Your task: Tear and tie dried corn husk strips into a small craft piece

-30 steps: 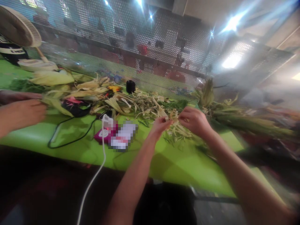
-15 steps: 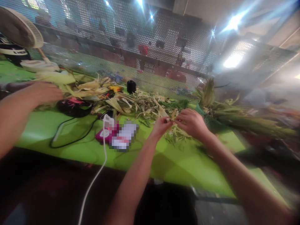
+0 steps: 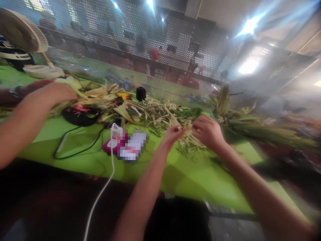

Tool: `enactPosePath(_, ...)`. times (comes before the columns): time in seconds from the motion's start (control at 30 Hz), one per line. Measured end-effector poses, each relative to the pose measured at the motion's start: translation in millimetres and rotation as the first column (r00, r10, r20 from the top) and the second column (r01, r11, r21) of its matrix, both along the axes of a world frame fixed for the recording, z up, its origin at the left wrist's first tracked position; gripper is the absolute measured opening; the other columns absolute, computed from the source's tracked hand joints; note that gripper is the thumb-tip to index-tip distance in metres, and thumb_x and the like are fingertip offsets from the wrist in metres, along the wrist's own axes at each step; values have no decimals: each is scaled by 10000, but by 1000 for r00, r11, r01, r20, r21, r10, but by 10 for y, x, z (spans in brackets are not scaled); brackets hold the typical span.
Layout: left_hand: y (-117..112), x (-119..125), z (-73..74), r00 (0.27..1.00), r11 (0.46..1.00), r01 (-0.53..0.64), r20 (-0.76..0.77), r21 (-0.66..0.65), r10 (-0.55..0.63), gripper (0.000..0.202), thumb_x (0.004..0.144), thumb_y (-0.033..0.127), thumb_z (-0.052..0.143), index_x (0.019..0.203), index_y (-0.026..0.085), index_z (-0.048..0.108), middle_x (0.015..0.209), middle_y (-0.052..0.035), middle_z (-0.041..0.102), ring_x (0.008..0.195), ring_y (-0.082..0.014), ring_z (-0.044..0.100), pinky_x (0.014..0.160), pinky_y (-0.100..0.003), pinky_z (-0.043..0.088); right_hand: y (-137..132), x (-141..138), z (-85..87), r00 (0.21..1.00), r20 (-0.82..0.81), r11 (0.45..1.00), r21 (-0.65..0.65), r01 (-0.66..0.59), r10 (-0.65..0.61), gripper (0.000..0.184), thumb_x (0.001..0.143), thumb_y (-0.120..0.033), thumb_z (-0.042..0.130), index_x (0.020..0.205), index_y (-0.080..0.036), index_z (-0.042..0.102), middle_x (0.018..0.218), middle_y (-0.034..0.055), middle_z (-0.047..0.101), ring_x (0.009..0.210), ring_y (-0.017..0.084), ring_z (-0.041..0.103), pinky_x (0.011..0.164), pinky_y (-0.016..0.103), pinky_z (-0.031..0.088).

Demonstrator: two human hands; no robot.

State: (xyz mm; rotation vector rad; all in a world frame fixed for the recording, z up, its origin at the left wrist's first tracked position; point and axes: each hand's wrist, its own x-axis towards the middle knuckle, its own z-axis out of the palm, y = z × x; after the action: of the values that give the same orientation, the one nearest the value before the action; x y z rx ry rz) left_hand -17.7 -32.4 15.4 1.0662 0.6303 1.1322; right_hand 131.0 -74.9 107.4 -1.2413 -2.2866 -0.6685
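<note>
My left hand point(image 3: 174, 135) is closed in a pinch on a pale strip of dried corn husk point(image 3: 187, 125) above the green table point(image 3: 180, 177). Close by on the right, my right hand point(image 3: 207, 131) has its fingers curled at the other side of the strip, with a small gap between the hands. The fingertips are blurred, so the exact grip is hard to see. Beneath both hands lies a loose heap of shredded husk point(image 3: 192, 144).
Husk scraps point(image 3: 152, 112) run along the table's back, by a black cylinder point(image 3: 140, 93). Left of my arms lie a phone point(image 3: 133, 146) and a magenta power strip point(image 3: 108, 146) with a white cable. Corn stalks point(image 3: 263, 130) stand right. A co-worker's hand point(image 3: 61, 93) works near a fan point(image 3: 22, 30).
My right hand has drawn slightly to the right, widening the gap to my left hand, which stays put. The co-worker's hand at the left has moved rightward.
</note>
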Motion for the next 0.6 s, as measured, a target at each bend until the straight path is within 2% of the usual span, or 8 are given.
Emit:
enactPosePath(0.17, -7, 5, -8, 1000, 1000, 14, 18, 2, -14, 353, 606, 425, 786, 676, 130, 604, 532, 57, 432, 506, -46, 320, 512, -226, 198, -50, -50, -70, 1000, 20, 997, 71, 9, -11, 195, 817, -152, 558, 631, -202, 589, 675, 33, 548, 675, 172, 449, 623, 310, 345)
enactPosePath(0.33, -26, 4, -10, 1000, 999, 0, -3, 32, 0, 332, 615, 391, 770, 644, 141, 553, 545, 62, 423, 513, -45, 315, 519, -217, 216, -86, -74, -72, 997, 57, 999, 2, -47, 47, 206, 876, -202, 550, 690, -200, 639, 703, 38, 580, 691, 174, 462, 652, 315, 358)
enactPosePath(0.6, -6, -1, -24, 999, 999, 2, -32, 35, -1, 265, 652, 359, 742, 741, 135, 631, 587, 46, 496, 542, -57, 371, 535, -207, 262, -82, -8, -29, 992, 87, 992, -87, -87, 94, 204, 917, -279, 556, 823, -216, 726, 734, 43, 630, 733, 182, 506, 681, 321, 349)
